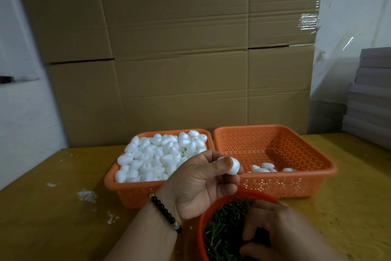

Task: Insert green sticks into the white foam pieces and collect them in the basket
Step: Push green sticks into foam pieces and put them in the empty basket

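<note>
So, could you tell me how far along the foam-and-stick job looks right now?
Early days. Done: only a few foam pieces lie in the right basket; sticks in them cannot be made out. In hand: the left hand pinches one white foam piece while the right hand reaches into the bowl of green sticks. Left: the left basket is heaped with foam.

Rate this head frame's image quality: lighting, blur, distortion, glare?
Head view: dim, soft light, no hard shadows; wide-angle bending shows in the cardboard wall edges; glare on the tape patch; the right hand in the bowl of green sticks is blurred, while the left hand pinching a foam piece is fairly sharp.
</note>
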Demonstrator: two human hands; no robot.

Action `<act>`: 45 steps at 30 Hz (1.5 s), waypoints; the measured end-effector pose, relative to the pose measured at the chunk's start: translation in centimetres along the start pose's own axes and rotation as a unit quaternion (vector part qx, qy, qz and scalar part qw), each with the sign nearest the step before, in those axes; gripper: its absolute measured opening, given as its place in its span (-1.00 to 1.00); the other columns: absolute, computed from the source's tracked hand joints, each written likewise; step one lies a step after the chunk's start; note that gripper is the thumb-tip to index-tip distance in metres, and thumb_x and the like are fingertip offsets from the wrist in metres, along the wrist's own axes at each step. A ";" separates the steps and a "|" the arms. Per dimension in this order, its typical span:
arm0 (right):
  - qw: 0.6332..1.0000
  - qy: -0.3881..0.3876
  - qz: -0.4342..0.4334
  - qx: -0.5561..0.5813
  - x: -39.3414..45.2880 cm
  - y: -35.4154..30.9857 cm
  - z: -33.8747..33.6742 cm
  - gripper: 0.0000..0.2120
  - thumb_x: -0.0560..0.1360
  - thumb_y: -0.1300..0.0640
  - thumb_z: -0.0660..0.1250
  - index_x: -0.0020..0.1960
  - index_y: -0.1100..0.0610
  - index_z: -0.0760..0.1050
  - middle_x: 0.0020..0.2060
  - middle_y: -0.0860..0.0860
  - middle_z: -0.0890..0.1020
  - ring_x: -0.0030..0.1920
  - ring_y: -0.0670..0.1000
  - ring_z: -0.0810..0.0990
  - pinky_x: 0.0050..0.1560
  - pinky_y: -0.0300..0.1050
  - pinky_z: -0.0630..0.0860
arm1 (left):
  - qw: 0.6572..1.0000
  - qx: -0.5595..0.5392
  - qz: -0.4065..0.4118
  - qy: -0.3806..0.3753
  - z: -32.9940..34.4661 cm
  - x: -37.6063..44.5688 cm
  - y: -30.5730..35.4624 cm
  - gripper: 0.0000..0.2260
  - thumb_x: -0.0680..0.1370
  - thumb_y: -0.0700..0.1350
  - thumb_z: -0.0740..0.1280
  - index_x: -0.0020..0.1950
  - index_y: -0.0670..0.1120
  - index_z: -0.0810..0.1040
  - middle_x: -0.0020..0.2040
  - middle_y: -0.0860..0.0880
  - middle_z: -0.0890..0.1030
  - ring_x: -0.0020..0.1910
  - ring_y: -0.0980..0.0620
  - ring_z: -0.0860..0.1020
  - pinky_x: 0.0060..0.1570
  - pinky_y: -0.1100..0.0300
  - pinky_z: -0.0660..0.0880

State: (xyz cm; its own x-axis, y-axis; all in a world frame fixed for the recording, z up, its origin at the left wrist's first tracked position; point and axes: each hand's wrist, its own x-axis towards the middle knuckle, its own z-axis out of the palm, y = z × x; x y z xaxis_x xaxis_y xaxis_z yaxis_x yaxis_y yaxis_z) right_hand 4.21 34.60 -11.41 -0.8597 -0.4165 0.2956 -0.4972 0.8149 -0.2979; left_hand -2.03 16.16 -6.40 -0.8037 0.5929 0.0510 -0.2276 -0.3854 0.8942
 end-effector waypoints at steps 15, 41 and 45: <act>0.948 0.276 -0.015 0.160 -0.2 0.4 0.5 -0.85 0.37 0.04 0.50 -0.15 -0.14 0.57 -0.21 -0.10 0.67 -0.20 -0.31 0.56 -0.10 -0.61 0.33 | 0.988 -0.116 -0.087 0.047 0.5 0.9 -1.7 -0.78 0.44 -0.09 0.42 -0.22 -0.26 0.65 -0.24 -0.19 0.59 -0.33 -0.02 0.60 -0.37 0.15 0.60; 0.863 0.428 0.043 0.264 0.3 0.5 0.9 -0.77 0.32 0.16 0.38 -0.06 -0.08 0.63 -0.16 -0.15 0.71 -0.17 -0.20 0.67 -0.15 -0.38 0.57 | 0.993 -0.091 -0.070 0.001 0.4 0.8 -2.0 -0.68 0.47 -0.45 0.25 0.18 -0.27 0.55 -0.08 -0.27 0.62 -0.21 -0.11 0.63 -0.24 0.13 0.63; 0.877 0.426 0.042 0.220 0.2 0.9 1.2 -0.78 0.34 0.16 0.39 -0.05 -0.06 0.64 -0.15 -0.23 0.69 -0.17 -0.24 0.66 -0.16 -0.36 0.58 | 0.996 -0.066 -0.057 0.005 0.6 0.7 -2.0 -0.70 0.47 -0.44 0.27 0.17 -0.25 0.55 -0.12 -0.24 0.63 -0.23 -0.08 0.63 -0.23 0.14 0.63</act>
State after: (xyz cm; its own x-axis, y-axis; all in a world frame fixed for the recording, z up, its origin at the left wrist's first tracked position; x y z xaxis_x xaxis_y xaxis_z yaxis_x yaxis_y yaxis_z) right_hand 3.42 34.79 -12.71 -0.5895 0.2430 0.7704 -0.5936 0.5165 -0.6171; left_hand -1.84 17.79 -7.92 -0.7744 0.6305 -0.0527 -0.3868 -0.4058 0.8281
